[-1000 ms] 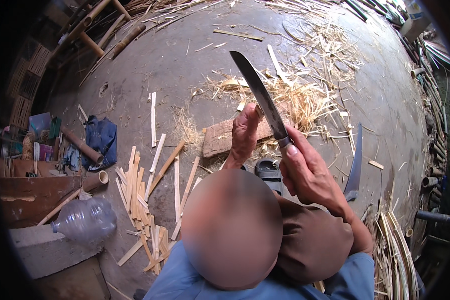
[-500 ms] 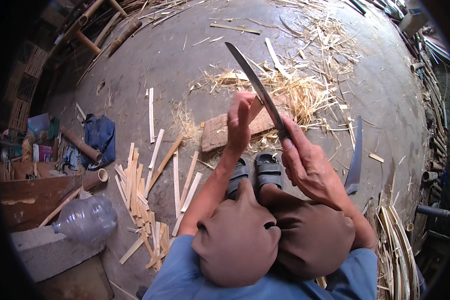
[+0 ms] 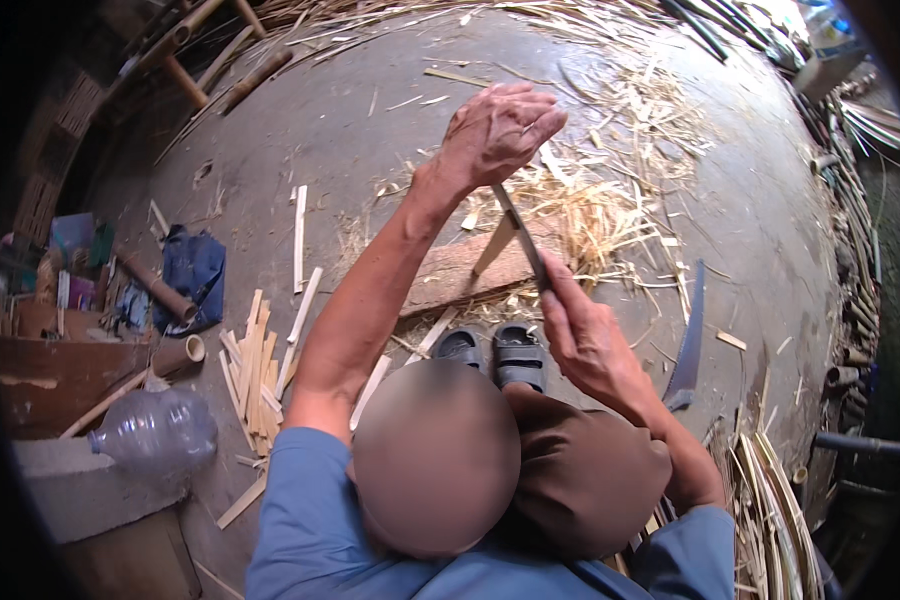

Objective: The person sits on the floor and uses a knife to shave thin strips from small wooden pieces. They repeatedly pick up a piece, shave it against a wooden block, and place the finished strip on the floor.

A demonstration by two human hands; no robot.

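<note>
My right hand [image 3: 585, 325] is wrapped round the handle of a long knife [image 3: 523, 227]. Its blade points up and away, lying against the top of a short bamboo strip [image 3: 494, 248]. That strip stands tilted on a flat wooden block [image 3: 440, 280] in front of my feet, and nothing else is seen holding it. Over the far end of the blade is my left hand [image 3: 500, 135], its fingers stretched out to the right. The hand covers the knife's tip; whether the palm touches it, I cannot tell.
Shavings [image 3: 610, 215] heap beyond the block. Split strips [image 3: 255, 375] lie at my left, near a plastic bottle [image 3: 160, 430] on a concrete ledge [image 3: 55, 460]. A saw [image 3: 690, 345] lies at my right, with bundled long strips [image 3: 770, 500] nearer me.
My left hand has let go of the bamboo strip and moved up and away to the blade's far end. The knife has come down onto the strip, which now stands on the block.
</note>
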